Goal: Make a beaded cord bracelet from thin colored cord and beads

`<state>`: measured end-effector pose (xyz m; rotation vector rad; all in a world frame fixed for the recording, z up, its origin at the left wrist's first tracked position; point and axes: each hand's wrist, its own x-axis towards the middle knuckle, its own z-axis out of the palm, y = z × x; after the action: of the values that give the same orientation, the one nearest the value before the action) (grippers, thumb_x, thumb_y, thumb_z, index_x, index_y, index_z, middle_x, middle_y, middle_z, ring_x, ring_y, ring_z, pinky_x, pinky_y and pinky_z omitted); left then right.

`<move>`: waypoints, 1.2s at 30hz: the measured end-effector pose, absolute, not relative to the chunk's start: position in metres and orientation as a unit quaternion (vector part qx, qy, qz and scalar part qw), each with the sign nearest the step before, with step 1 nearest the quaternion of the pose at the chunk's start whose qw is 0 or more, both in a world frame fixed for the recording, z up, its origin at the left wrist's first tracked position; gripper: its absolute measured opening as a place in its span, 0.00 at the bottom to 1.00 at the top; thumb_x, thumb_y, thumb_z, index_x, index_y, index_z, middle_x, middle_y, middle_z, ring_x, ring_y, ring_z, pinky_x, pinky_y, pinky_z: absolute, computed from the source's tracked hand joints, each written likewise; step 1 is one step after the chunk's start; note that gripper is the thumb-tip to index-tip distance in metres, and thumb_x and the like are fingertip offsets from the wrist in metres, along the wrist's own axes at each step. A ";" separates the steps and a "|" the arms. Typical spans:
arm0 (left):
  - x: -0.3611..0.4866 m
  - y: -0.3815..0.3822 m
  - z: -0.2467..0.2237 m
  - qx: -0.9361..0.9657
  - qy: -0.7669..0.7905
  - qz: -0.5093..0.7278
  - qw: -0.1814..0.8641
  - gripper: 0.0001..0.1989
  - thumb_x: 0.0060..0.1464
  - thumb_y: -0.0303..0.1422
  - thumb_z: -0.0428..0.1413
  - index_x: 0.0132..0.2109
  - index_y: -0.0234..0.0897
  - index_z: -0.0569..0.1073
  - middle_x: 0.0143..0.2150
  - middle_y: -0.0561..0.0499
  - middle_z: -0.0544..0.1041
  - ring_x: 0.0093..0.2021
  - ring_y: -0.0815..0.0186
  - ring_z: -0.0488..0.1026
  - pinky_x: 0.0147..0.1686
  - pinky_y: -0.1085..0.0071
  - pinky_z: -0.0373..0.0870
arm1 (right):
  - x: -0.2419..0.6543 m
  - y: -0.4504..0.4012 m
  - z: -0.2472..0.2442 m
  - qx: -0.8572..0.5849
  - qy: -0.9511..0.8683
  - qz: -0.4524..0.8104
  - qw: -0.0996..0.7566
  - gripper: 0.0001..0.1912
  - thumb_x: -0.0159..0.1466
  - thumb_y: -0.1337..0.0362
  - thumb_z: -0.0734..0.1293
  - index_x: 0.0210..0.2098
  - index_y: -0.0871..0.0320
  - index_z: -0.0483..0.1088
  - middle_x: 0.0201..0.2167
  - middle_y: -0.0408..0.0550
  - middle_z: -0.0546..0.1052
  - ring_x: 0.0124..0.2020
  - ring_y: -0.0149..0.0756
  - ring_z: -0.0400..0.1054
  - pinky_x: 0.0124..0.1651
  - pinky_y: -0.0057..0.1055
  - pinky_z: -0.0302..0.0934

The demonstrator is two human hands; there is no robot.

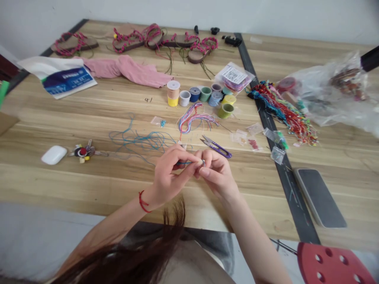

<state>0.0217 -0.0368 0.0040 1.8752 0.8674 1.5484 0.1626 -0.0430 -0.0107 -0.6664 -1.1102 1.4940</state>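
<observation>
My left hand point(170, 171) is closed in a pinch on a thin blue cord point(186, 162), which runs between its fingers toward the fingertips. My right hand point(219, 173) meets it, thumb and forefinger pinched on a tiny silvery piece point(203, 162); its exact kind is too small to make out. Fingertips of both hands touch or nearly touch. On the table left of them spreads a loose tangle of blue cord point(142, 139). Just beyond the right hand lie purple-handled thread snips point(217, 148). A bundle of pink, white and blue threads point(192, 118) rests farther back.
Several thread spools point(205, 94) stand behind the threads. Small bead packets point(253, 144) and colourful braided cords point(291, 114) lie to the right, near a phone point(321, 197). Left are a white case point(54, 155) and keys point(84, 152). Corded sandals point(127, 41) line the back.
</observation>
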 end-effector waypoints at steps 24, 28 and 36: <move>0.022 -0.036 0.003 0.713 0.313 0.581 0.239 0.02 0.56 0.30 0.59 0.36 0.37 0.73 0.28 0.55 0.72 0.28 0.73 0.66 0.26 0.75 0.62 | 0.163 -0.044 -0.009 -0.246 -0.405 0.686 0.552 0.14 0.54 0.63 0.75 0.23 0.57 0.65 0.25 0.40 0.72 0.21 0.25 0.64 0.26 0.24 0.61; 0.023 -0.036 0.004 0.710 0.314 0.583 0.239 0.02 0.57 0.30 0.59 0.36 0.37 0.73 0.28 0.55 0.72 0.27 0.73 0.65 0.25 0.74 0.62 | 0.162 -0.044 -0.008 -0.236 -0.401 0.692 0.552 0.13 0.55 0.64 0.74 0.24 0.57 0.65 0.25 0.40 0.72 0.22 0.25 0.66 0.26 0.24 0.61; 0.023 -0.036 0.001 0.707 0.313 0.586 0.241 0.02 0.55 0.29 0.60 0.37 0.37 0.73 0.28 0.55 0.72 0.28 0.73 0.65 0.26 0.75 0.61 | 0.162 -0.045 -0.008 -0.238 -0.394 0.697 0.550 0.13 0.56 0.63 0.74 0.25 0.57 0.65 0.26 0.39 0.72 0.22 0.25 0.66 0.27 0.24 0.62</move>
<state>0.0227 -0.0364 0.0014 1.9345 0.8568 1.6028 0.1622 -0.0446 -0.0082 -0.5624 -0.9332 1.6505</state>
